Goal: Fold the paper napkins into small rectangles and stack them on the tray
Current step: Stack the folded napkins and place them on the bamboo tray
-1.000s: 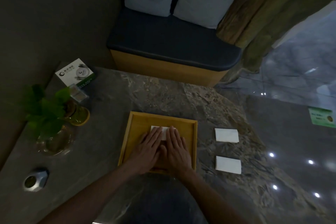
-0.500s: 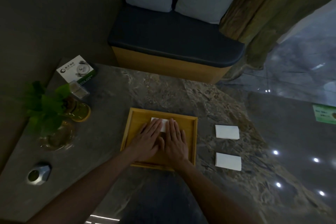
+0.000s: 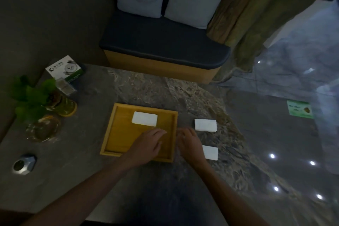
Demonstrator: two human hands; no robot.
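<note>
A folded white napkin (image 3: 144, 118) lies uncovered in the far half of the wooden tray (image 3: 117, 134). My left hand (image 3: 147, 146) rests over the tray's near right part, fingers loosely spread, holding nothing. My right hand (image 3: 189, 142) hovers just right of the tray's rim, fingers curled and empty. Two more folded white napkins lie on the stone table to the right: the far napkin (image 3: 205, 124) beyond my right hand, and the near napkin (image 3: 211, 152) partly hidden behind my right wrist.
At the table's left stand a green plant in a glass vase (image 3: 39, 113), a yellow glass dish (image 3: 67, 107), a printed card (image 3: 64, 69) and a metal ashtray-like piece (image 3: 23, 164). A bench with cushions (image 3: 161, 42) faces the table's far edge.
Both hands lifted off the napkin in the tray and drew back toward me and to the right. The napkin, earlier pressed under the fingers, now lies fully uncovered.
</note>
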